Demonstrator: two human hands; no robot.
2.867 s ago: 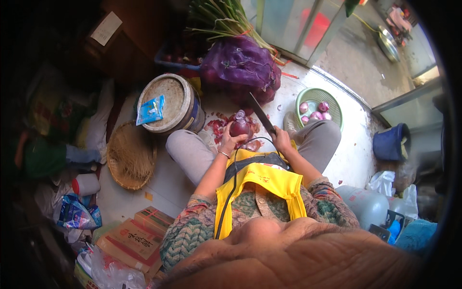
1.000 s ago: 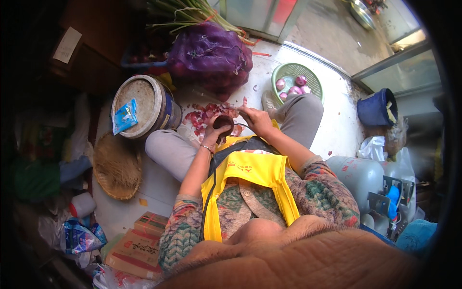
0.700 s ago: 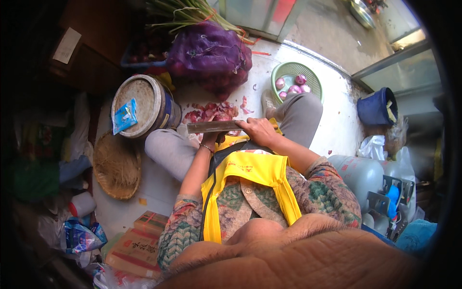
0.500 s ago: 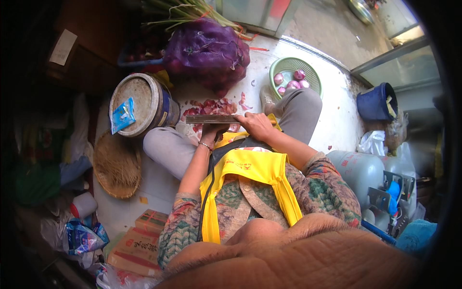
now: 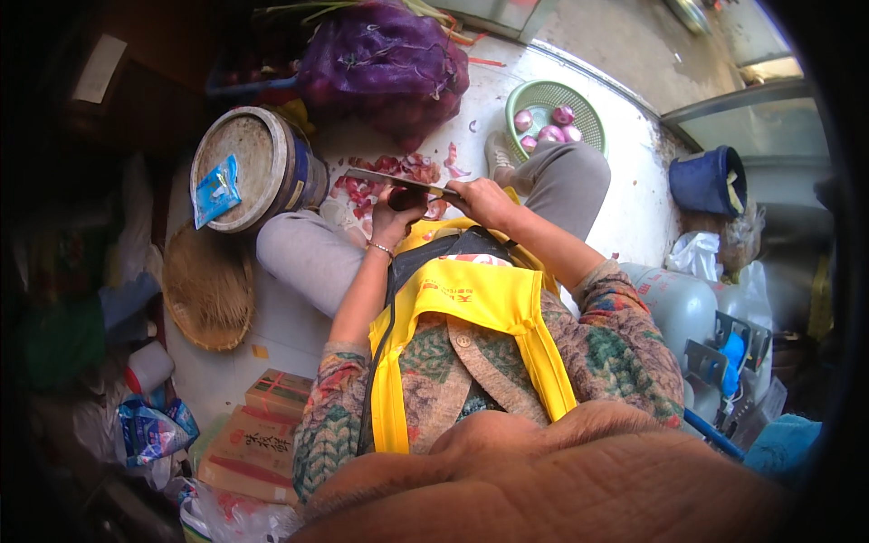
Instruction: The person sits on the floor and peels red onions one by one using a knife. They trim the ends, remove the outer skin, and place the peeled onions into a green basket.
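My right hand (image 5: 482,201) is closed round the handle end of a broad knife (image 5: 380,178). Its blade stretches leftward over my left hand, the left end slightly higher in the picture. Beneath the blade, my left hand (image 5: 391,224) grips a dark red onion (image 5: 409,199), partly hidden by fingers and knife. Both hands are above my lap, in front of the yellow apron (image 5: 466,294). Reddish onion skins (image 5: 416,169) lie scattered on the floor just beyond them. A green plastic basket (image 5: 594,122) past my right knee holds several peeled purple onions (image 5: 550,134).
A purple mesh sack (image 5: 385,72) of onions stands ahead. To the left are a lidded bucket (image 5: 240,167) with a blue packet (image 5: 217,192) on top and a wicker basket (image 5: 208,290). On the right are a blue bucket (image 5: 701,188) and a grey gas cylinder (image 5: 670,303).
The knife has turned from nearly level to a slant, its left end raised. The onion in my left hand now shows below the blade. The whole view has shifted slightly.
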